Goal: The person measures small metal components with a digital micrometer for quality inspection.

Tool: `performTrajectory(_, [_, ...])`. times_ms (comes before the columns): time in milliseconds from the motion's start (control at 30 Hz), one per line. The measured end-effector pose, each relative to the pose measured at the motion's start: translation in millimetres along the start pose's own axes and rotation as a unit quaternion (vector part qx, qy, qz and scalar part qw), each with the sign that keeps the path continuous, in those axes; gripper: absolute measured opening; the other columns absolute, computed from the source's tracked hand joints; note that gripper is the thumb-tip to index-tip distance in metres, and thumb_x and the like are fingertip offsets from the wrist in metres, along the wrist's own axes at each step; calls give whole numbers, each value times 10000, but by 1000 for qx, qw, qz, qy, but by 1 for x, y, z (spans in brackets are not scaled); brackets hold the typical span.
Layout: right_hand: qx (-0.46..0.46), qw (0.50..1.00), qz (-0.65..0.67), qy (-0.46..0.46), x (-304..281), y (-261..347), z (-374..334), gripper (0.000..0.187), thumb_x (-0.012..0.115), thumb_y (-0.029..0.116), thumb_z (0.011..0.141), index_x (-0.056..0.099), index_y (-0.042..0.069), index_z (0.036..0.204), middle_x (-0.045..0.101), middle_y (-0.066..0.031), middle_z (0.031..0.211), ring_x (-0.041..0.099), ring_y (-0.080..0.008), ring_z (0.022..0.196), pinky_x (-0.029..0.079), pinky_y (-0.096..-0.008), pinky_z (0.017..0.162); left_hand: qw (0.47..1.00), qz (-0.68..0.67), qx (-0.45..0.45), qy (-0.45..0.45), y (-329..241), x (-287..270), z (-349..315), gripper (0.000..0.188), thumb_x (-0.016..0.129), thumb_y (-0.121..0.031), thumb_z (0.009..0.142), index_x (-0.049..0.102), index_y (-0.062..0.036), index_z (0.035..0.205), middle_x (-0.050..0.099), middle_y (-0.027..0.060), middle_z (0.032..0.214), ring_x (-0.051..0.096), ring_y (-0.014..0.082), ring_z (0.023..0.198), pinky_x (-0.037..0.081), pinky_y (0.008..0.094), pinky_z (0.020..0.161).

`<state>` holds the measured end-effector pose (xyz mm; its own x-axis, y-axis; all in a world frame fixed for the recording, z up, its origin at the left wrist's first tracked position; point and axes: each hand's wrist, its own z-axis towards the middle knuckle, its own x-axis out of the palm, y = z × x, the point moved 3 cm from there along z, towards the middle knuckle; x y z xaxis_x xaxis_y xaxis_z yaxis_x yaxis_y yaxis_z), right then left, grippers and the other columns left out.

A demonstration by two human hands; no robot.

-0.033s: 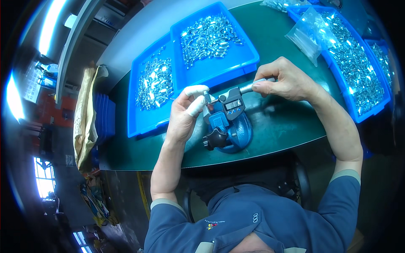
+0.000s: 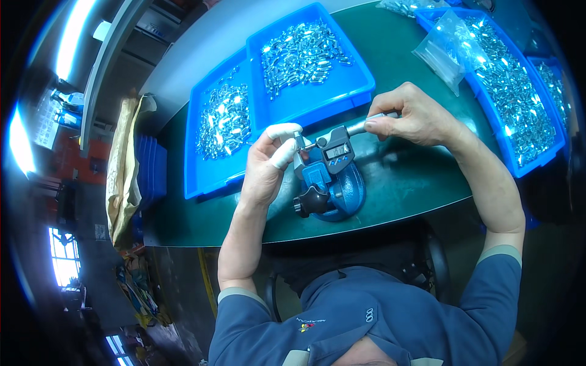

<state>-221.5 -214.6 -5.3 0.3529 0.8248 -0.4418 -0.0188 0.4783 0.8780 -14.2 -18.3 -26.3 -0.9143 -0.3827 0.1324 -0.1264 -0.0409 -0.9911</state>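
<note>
A digital micrometer (image 2: 337,152) with a small display sits clamped in a blue stand (image 2: 348,192) near the table's front edge. A black knob (image 2: 312,200) is on the stand's near side. My left hand (image 2: 267,161), white covers on its thumb and a finger, pinches a small metal part (image 2: 300,141) at the micrometer's jaws. Most of that part is hidden by the fingertips. My right hand (image 2: 415,117) is closed round the micrometer's thimble at its right end, with thumb and fingers pressed together on it.
Two blue trays (image 2: 323,108) of small shiny metal parts lie beyond the micrometer. Another blue bin (image 2: 488,110) of such parts stands at the right, a clear plastic bag (image 2: 441,58) over its edge. Brown paper (image 2: 122,171) and stacked blue bins (image 2: 152,165) are at the left.
</note>
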Motion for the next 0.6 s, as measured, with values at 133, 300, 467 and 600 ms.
performTrajectory(133, [7,1000,0,2,0,-1,0,379,678,392,930,749,29,843,674,-45,679,610,-128,647,427,-280,592,1000,-6,6,4,1,0,0,264,668,-91,948,630,-50,1206,680,87,1002,669,167,861,552,290,729])
performTrajectory(300, [21,1000,9,5,0,0,0,363,690,379,926,748,25,871,681,-47,698,617,-128,659,441,-277,605,1000,-8,18,7,0,0,-1,264,678,-83,942,634,-48,1200,690,96,1009,670,167,866,548,297,762])
performTrajectory(467, [-7,999,-31,-2,-2,-1,0,347,752,363,884,734,17,916,686,-57,778,620,-124,728,453,-273,631,1000,-1,25,10,0,0,0,262,682,-77,940,638,-46,1196,694,96,1013,671,166,872,547,296,773])
performTrajectory(600, [-26,999,-37,-11,-2,-2,-1,369,767,377,870,730,12,908,685,-61,792,618,-124,750,454,-272,637,1000,0,25,9,0,-2,0,259,678,-66,940,638,-44,1195,694,96,1007,673,165,877,547,295,776])
